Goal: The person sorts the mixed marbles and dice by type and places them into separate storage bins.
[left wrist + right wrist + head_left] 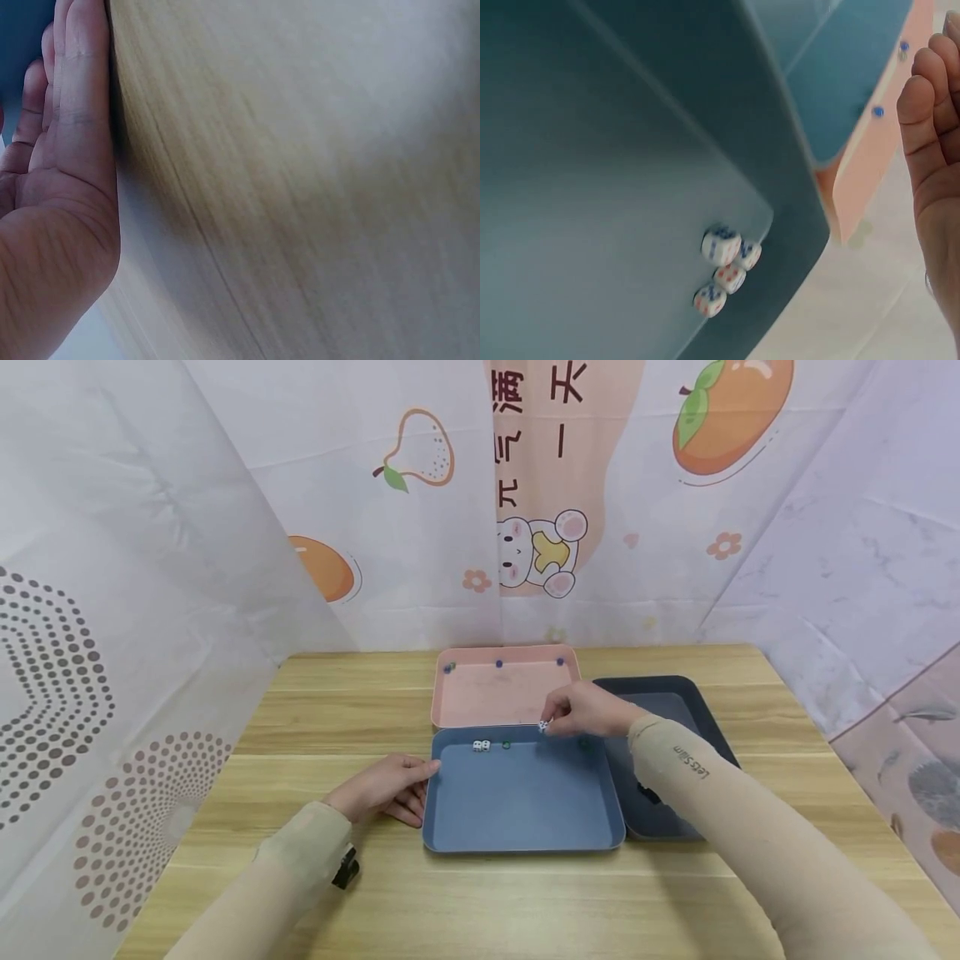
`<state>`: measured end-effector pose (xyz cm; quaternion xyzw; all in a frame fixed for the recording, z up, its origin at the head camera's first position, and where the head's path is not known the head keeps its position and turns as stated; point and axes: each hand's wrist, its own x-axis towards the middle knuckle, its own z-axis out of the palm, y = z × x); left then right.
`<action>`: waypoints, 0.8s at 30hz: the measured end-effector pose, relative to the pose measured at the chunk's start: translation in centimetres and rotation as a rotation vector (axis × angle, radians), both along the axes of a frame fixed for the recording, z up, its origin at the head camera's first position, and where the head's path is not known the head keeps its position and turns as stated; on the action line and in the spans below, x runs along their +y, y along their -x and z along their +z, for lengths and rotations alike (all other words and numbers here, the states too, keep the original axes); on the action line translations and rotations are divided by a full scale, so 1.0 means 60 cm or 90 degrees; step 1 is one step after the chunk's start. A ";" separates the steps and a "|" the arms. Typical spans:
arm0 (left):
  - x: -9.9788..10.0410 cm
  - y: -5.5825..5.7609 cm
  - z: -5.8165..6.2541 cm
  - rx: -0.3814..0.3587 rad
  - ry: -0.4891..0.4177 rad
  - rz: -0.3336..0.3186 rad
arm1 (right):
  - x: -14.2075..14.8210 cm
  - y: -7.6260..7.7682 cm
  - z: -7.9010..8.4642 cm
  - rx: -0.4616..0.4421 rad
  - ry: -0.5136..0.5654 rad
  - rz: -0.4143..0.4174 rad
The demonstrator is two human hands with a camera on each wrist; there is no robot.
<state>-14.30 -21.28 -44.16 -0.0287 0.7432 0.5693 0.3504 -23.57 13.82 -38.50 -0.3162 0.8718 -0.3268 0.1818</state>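
My right hand pinches a small white die at the fingertips, over the back rim of the blue tray. Two white dice sit side by side near that tray's back left corner, with a small green ring-shaped piece to their right. At the tray's left side, my left hand touches the rim with its thumb while its relaxed fingers lie along the outer wall. In the left wrist view these fingers look nearly straight, low beside the wood.
Behind the blue tray stands a pink tray with small blue pieces along its back. A dark tray adjoins on the right, partly under my right arm; several dice lie in its corner. A printed cloth hangs behind the table.
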 end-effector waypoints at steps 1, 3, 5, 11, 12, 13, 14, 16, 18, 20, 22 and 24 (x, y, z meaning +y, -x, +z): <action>0.000 0.000 0.000 0.000 -0.001 0.000 | 0.006 0.000 0.003 0.000 0.002 -0.005; 0.000 0.000 0.000 0.000 -0.002 0.000 | 0.019 0.001 0.006 -0.002 0.005 -0.017; 0.000 0.000 0.000 0.000 -0.003 -0.001 | 0.031 0.002 0.010 -0.008 0.008 -0.031; 0.000 0.000 -0.001 -0.001 -0.002 0.001 | 0.065 0.007 0.011 -0.022 0.003 -0.076; 0.000 0.000 -0.001 0.000 -0.001 0.001 | 0.071 0.007 0.011 -0.028 0.003 -0.083; -0.001 0.000 -0.001 0.000 -0.001 0.001 | 0.076 0.008 0.010 -0.036 0.006 -0.088; -0.001 0.000 -0.001 0.002 -0.001 -0.001 | 0.081 0.008 0.010 -0.041 0.011 -0.093; -0.001 0.001 -0.001 0.003 0.000 -0.002 | 0.091 0.008 0.010 -0.042 0.016 -0.098; -0.001 0.001 -0.001 0.003 0.000 -0.003 | 0.102 0.008 0.008 -0.046 0.023 -0.106; -0.001 0.001 -0.002 0.002 0.000 -0.002 | 0.112 0.007 0.007 -0.047 0.025 -0.114; -0.001 0.001 -0.002 0.001 0.000 -0.001 | 0.122 0.007 0.004 -0.053 0.026 -0.124; -0.002 0.001 -0.003 0.001 -0.001 -0.001 | 0.132 0.008 0.002 -0.057 0.023 -0.133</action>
